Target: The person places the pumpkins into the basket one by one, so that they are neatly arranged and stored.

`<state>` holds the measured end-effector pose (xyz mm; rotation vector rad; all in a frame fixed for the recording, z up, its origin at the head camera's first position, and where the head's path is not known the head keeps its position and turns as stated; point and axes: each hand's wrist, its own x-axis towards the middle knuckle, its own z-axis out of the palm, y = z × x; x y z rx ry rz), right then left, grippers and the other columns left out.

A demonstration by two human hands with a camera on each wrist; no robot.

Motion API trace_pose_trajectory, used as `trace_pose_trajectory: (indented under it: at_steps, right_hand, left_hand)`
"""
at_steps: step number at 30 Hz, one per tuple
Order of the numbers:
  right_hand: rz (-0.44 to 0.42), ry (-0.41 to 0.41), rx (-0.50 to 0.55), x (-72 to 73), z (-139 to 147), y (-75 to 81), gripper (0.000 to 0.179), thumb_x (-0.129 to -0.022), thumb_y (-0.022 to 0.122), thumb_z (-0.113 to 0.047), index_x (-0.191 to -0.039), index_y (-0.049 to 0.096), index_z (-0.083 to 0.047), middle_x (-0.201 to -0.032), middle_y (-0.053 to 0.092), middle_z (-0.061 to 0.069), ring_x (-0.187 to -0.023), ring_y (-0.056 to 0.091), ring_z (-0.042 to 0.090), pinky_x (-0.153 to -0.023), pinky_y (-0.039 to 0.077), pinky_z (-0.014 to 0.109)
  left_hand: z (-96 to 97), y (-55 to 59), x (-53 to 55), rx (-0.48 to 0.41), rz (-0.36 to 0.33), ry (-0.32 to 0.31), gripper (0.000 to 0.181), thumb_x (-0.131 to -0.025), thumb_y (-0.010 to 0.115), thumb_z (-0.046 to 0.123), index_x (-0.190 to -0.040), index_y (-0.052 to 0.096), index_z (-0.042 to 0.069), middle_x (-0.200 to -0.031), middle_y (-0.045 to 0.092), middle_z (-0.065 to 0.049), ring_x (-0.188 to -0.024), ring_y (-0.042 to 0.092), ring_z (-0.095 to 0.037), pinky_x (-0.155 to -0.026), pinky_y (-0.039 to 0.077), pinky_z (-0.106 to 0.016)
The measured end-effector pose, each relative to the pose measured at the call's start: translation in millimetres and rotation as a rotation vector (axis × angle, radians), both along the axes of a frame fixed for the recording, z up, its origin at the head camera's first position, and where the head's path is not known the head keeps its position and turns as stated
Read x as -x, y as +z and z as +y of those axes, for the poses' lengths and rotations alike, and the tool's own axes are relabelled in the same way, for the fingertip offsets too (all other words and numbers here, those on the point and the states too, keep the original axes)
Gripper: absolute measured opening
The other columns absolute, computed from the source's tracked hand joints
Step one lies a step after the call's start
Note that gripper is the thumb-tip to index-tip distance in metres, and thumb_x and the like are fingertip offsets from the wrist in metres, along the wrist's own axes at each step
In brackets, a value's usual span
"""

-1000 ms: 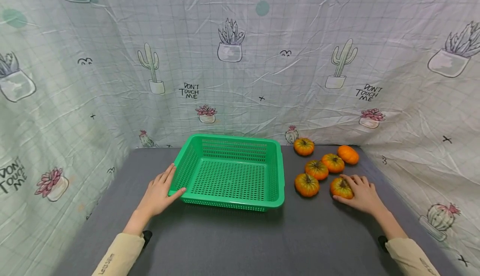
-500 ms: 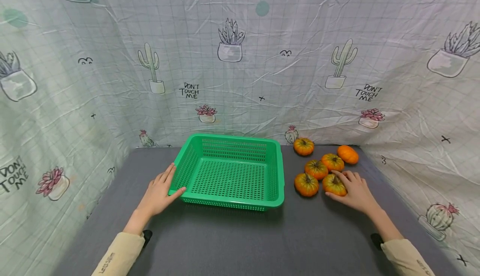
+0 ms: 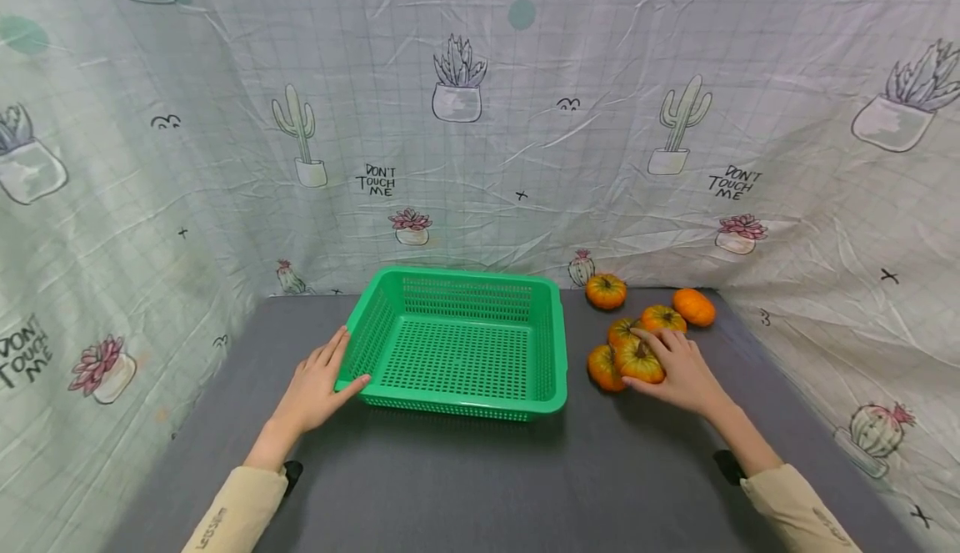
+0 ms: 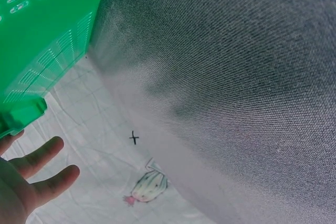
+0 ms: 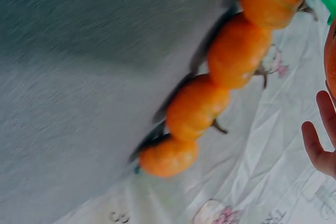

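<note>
In the head view, my right hand (image 3: 688, 374) grips a small orange-green pumpkin (image 3: 639, 363), thumb at the front and fingers over the far side. The right wrist view shows it raised off the table, with only a sliver of it at the right edge. A green plastic basket (image 3: 465, 404) stands left of it with nothing inside. At the basket's left front corner rests my left hand (image 3: 309, 393), its thumb along the rim. Seen from the left wrist, its fingers (image 4: 44, 157) are spread and fairly straight, one touching under the rim.
Several more pumpkins sit right of the basket: one (image 3: 606, 291) near the back wall, one (image 3: 602, 369) partly behind the held one, an oval orange one (image 3: 693, 308) at the far right. A printed cloth (image 3: 525, 144) surrounds the grey table (image 3: 465, 486).
My right hand has moved left with the pumpkin, lifting it from the table toward the basket; it now overlaps other pumpkins in the head view. My left hand has stayed at the corner.
</note>
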<state>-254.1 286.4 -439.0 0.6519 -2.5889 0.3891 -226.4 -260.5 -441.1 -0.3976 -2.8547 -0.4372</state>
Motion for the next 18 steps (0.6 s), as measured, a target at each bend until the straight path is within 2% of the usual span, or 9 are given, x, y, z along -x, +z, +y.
trace_pose_trajectory:
  at_steps: [5, 11, 18]
  right_hand:
    - [0.0, 0.033, 0.014, 0.8, -16.1, 6.2, 0.071, -0.064, 0.075, -0.044, -0.123, 0.051, -0.013, -0.096, 0.049, 0.005, -0.089, 0.044, 0.021, -0.069, 0.031, 0.036]
    - [-0.032, 0.07, 0.035, 6.0, -35.7, 13.7, 0.071, -0.067, 0.073, -0.045, -0.126, 0.048, -0.015, -0.104, 0.05, 0.007, -0.096, 0.046, 0.023, -0.079, 0.036, 0.046]
    - [-0.007, 0.111, 0.05, 12.9, -56.9, 21.8, 0.071, -0.067, 0.072, -0.047, -0.126, 0.048, -0.016, -0.102, 0.049, 0.006, -0.091, 0.043, 0.02, -0.072, 0.033, 0.036]
  left_hand:
    - [0.7, -0.9, -0.4, -0.001, -0.004, 0.003, 0.081, -0.085, 0.047, 0.053, -0.143, 0.018, 0.006, -0.149, 0.018, -0.014, -0.125, 0.031, -0.041, -0.091, 0.03, -0.062]
    - [0.1, -1.5, 0.6, 0.001, -0.008, 0.007, 0.081, -0.086, 0.047, 0.053, -0.143, 0.018, 0.006, -0.149, 0.018, -0.014, -0.125, 0.031, -0.041, -0.091, 0.029, -0.062]
    - [0.0, -1.1, 0.7, 0.006, -0.006, 0.008, 0.08, -0.086, 0.047, 0.053, -0.143, 0.018, 0.006, -0.148, 0.019, -0.014, -0.125, 0.031, -0.041, -0.09, 0.03, -0.062]
